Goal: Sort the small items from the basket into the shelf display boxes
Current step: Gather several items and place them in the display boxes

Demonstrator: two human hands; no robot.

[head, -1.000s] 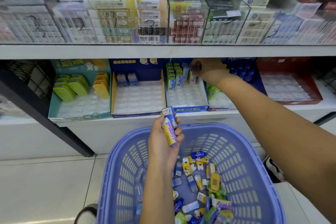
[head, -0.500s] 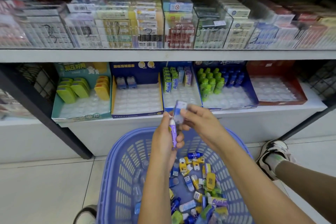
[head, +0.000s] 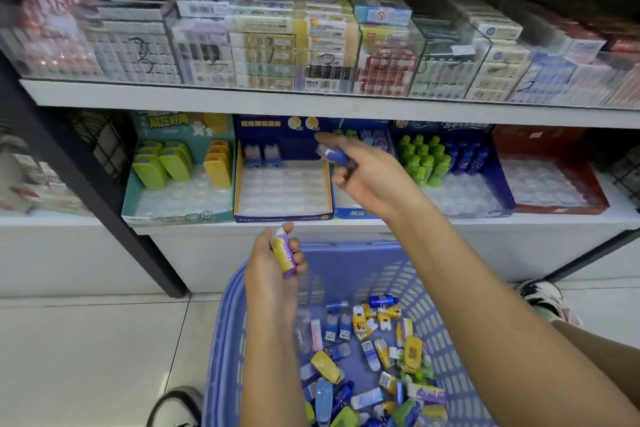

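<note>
Perforated plastic basket [head: 408,274]; glossy cardboard display boxes [head: 282,217]; glossy floor tiles [head: 86,357].

The basket [head: 221,340] stands on the floor [head: 86,357] before the lower shelf [head: 519,220], items [head: 374,350] in it. Boxes [head: 282,217] line that shelf's front edge; packs [head: 263,55] fill the upper shelf [head: 207,99].

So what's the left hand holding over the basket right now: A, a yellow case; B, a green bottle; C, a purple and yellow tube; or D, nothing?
C: the left hand grips a purple and yellow tube above the blue basket, while the right hand holds a small blue item up at the shelf boxes.
</note>
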